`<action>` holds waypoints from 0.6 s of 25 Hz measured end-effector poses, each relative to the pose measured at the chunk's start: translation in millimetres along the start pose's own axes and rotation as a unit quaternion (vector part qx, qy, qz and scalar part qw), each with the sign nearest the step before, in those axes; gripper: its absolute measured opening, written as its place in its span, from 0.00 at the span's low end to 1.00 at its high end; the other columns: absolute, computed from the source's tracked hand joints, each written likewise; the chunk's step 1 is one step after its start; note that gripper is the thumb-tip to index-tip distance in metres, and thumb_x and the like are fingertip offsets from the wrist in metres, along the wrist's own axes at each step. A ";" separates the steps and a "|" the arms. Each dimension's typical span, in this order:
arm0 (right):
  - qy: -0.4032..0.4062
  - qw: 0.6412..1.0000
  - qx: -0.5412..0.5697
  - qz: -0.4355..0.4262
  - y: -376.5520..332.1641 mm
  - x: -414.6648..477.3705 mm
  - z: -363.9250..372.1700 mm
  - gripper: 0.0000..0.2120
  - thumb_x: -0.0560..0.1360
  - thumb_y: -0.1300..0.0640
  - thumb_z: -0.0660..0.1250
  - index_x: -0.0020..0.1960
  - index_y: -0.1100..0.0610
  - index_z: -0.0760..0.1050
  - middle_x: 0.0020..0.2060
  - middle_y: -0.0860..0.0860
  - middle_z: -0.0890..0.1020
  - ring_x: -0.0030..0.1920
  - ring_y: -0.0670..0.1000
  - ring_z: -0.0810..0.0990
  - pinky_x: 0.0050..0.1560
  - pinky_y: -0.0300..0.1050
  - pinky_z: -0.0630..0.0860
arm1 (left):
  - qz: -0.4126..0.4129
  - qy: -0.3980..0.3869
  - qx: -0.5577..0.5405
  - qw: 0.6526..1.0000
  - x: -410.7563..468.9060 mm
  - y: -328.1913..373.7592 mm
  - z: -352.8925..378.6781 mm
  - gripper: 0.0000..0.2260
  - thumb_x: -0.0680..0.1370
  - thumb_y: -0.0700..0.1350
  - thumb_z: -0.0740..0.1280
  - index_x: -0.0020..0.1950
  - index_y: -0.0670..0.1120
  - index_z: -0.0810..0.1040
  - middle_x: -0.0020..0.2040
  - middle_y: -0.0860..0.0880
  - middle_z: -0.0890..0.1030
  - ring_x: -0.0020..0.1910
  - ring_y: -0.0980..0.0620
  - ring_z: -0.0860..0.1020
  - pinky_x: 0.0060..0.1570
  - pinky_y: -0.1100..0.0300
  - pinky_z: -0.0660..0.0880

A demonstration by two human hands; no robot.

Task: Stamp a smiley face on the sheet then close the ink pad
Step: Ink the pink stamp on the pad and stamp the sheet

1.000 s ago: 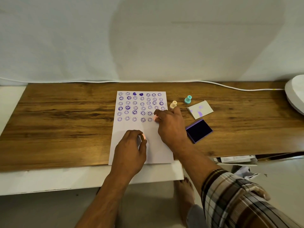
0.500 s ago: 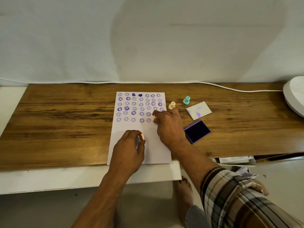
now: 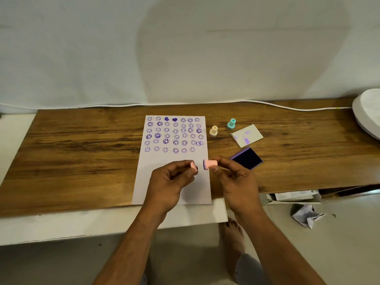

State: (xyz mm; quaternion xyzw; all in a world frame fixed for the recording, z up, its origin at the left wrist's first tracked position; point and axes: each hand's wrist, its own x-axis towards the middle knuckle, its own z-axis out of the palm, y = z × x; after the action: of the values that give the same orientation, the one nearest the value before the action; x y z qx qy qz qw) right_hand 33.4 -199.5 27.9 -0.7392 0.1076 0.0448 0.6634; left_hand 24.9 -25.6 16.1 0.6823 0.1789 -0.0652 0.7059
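A white sheet [image 3: 156, 161] covered with rows of purple smiley prints lies on the wooden table [image 3: 82, 153]. My right hand [image 3: 236, 179] holds a pink stamp [image 3: 210, 164] sideways above the sheet's lower part, its inked face pointing left. My left hand [image 3: 170, 182] pinches a small pink cap [image 3: 193, 165] a short gap away from the stamp's face. The open ink pad [image 3: 247, 158], dark purple, rests just right of the sheet. Its white lid [image 3: 246, 135], smeared with purple, lies behind it.
A cream stamp [image 3: 213, 131] and a teal stamp [image 3: 231, 123] stand upright right of the sheet. A white cable [image 3: 287, 108] runs along the table's back edge. A white round object [image 3: 368, 114] sits at the far right. Crumpled paper [image 3: 306, 214] lies on the floor.
My right hand lifted the pink stamp off the sheet's last row and drew it back toward me. My left hand rose off the sheet with the cap, meeting the stamp.
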 end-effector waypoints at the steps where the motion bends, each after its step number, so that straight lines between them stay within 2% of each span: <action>1: -0.006 1.000 -0.009 -0.007 -1.1 1.7 0.1 0.11 0.76 0.59 0.74 0.54 0.45 0.84 0.41 0.24 0.83 0.49 0.26 0.78 0.41 0.25 0.75 | 0.000 -0.002 -0.006 1.000 -0.1 1.0 1.5 0.13 0.75 0.40 0.75 0.59 0.49 0.86 0.56 0.50 0.88 0.56 0.50 0.85 0.61 0.47 0.81; 3: -0.010 1.000 -0.024 -0.009 1.8 3.9 0.8 0.11 0.75 0.57 0.75 0.55 0.44 0.85 0.45 0.29 0.85 0.52 0.30 0.79 0.48 0.30 0.79 | 0.003 -0.006 0.000 1.000 1.2 1.6 3.1 0.14 0.75 0.42 0.75 0.60 0.49 0.86 0.59 0.51 0.87 0.59 0.50 0.84 0.62 0.46 0.80; 5: -0.008 0.999 -0.037 0.000 3.3 4.0 3.2 0.13 0.75 0.56 0.75 0.57 0.44 0.85 0.51 0.36 0.86 0.55 0.36 0.81 0.60 0.46 0.81 | 0.005 -0.007 0.003 1.000 2.4 1.1 4.3 0.15 0.74 0.43 0.75 0.61 0.50 0.86 0.61 0.52 0.86 0.60 0.49 0.83 0.63 0.45 0.80; 7: -0.007 0.999 -0.048 -0.002 4.3 5.4 4.0 0.13 0.75 0.56 0.75 0.58 0.45 0.85 0.54 0.40 0.86 0.55 0.37 0.81 0.63 0.52 0.80 | 0.004 -0.007 0.005 1.000 2.4 0.4 5.1 0.15 0.75 0.43 0.75 0.61 0.50 0.85 0.62 0.52 0.85 0.60 0.50 0.83 0.62 0.46 0.80; 9: -0.016 0.998 -0.056 -0.017 4.2 6.0 3.6 0.13 0.75 0.56 0.75 0.57 0.44 0.85 0.54 0.39 0.86 0.55 0.36 0.80 0.61 0.48 0.81 | 0.003 -0.011 0.004 1.000 1.4 0.4 4.7 0.15 0.75 0.43 0.74 0.62 0.49 0.85 0.62 0.50 0.85 0.60 0.49 0.84 0.62 0.46 0.80; 12: -0.036 0.997 -0.054 -0.040 3.8 6.2 2.2 0.13 0.74 0.56 0.75 0.56 0.43 0.85 0.53 0.37 0.86 0.54 0.37 0.81 0.51 0.34 0.81 | 0.004 -0.015 0.003 1.000 0.0 0.9 4.3 0.15 0.76 0.42 0.74 0.63 0.47 0.85 0.62 0.49 0.86 0.59 0.48 0.85 0.61 0.49 0.81; 15: -0.048 0.997 -0.056 -0.034 4.4 8.8 1.1 0.13 0.74 0.56 0.76 0.56 0.44 0.85 0.52 0.39 0.86 0.53 0.39 0.82 0.47 0.30 0.79 | -0.003 -0.021 -0.013 1.000 1.2 0.7 3.8 0.14 0.77 0.40 0.72 0.63 0.43 0.84 0.59 0.45 0.86 0.54 0.48 0.87 0.57 0.54 0.83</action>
State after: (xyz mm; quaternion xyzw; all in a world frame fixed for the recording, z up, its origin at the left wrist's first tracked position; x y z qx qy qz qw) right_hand 41.1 -199.7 21.7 -0.7756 0.0476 0.0640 0.6261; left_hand 26.9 -29.2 16.4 0.6713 0.1668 -0.0797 0.7178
